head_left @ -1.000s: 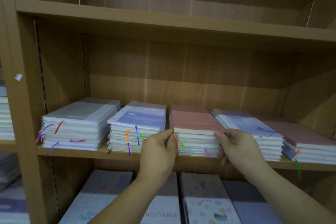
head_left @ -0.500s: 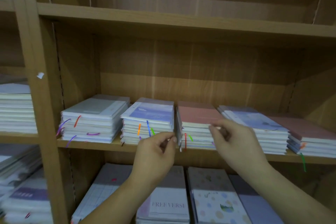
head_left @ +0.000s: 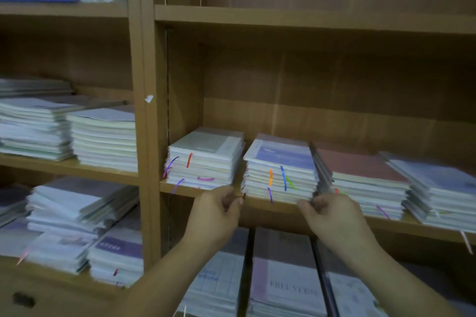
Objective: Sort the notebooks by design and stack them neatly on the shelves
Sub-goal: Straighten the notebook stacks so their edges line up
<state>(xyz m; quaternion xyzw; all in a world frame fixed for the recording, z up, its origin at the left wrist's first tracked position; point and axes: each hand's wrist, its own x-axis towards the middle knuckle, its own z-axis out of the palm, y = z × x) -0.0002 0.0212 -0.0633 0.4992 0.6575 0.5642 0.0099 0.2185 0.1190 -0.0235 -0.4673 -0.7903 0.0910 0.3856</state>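
A lavender-covered notebook stack (head_left: 280,175) with orange, blue, green and purple ribbons sits second from the left on the middle shelf (head_left: 185,189). My left hand (head_left: 219,213) has curled fingers on its lower left corner. At the lower right corner, my right hand (head_left: 334,216) grips it the same way. A grey-green stack (head_left: 206,159) stands to its left. On the right come a pink stack (head_left: 365,175) and a blue-white stack (head_left: 438,188), both leaning a little.
A wooden upright (head_left: 146,136) divides this bay from the left bay, where pale stacks (head_left: 103,136) and messy piles (head_left: 77,219) lie. The shelf below holds flat notebooks, one reading FREE VERSE (head_left: 286,285). The shelf board above (head_left: 309,18) leaves tall space over the stacks.
Both hands have left the pink stack and shifted left to the lavender stack's lower corners. The view has also swung left, bringing the left bay into sight.
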